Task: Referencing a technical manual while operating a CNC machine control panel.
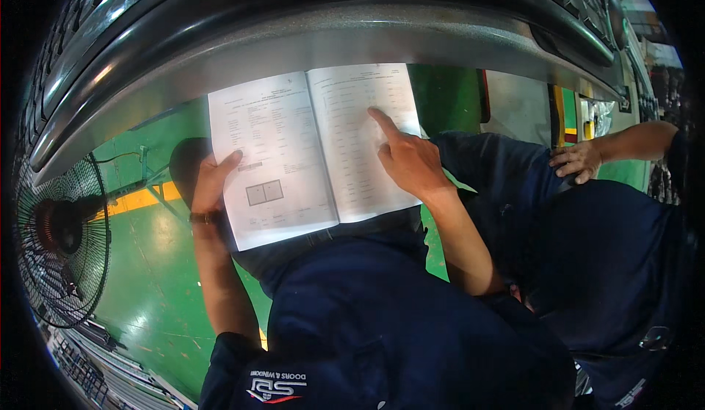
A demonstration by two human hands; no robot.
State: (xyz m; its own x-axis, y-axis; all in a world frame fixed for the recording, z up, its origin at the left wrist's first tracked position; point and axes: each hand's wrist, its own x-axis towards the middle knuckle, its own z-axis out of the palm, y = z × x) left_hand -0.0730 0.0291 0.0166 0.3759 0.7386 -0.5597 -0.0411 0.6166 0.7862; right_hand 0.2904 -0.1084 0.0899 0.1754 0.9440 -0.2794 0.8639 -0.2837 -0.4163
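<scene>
An open booklet of printed sheets (pixel 294 157) lies spread across my lap, with columns of text on both pages and a small two-panel drawing low on the left page. Its left edge is gripped by my left hand (pixel 215 179), thumb on top of the paper and the other fingers hidden beneath. Over the right page is my right hand (pixel 411 162), its index finger stretched out at the printed columns and the other fingers partly bent. Nothing shows in that hand.
A grey-black desk edge (pixel 330 39) with keyboard keys runs above the booklet. A black fan (pixel 62 226) stands at the left on the green floor (pixel 158 263). To my right sits another person in dark clothes, one hand (pixel 576 162) resting on the thigh.
</scene>
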